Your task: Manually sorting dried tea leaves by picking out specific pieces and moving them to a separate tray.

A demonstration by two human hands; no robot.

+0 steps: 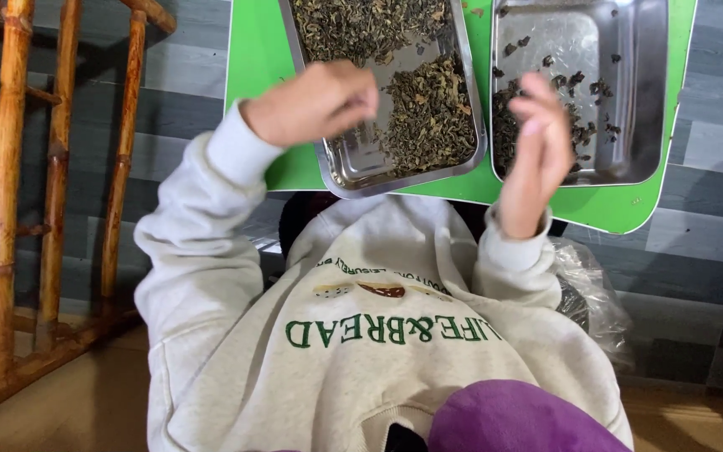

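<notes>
The left hand [315,100], fingers curled narrow, hovers over the near edge of the left tray [353,167]; the right hand [541,142], fingers loosely open and holding nothing, is above the right tray [638,100].

Two shiny metal trays sit side by side on the flat green table [253,50] — the left tray [340,163] holds a big pile of dried dark leaves [428,117], the right tray [638,100] only a few.
</notes>
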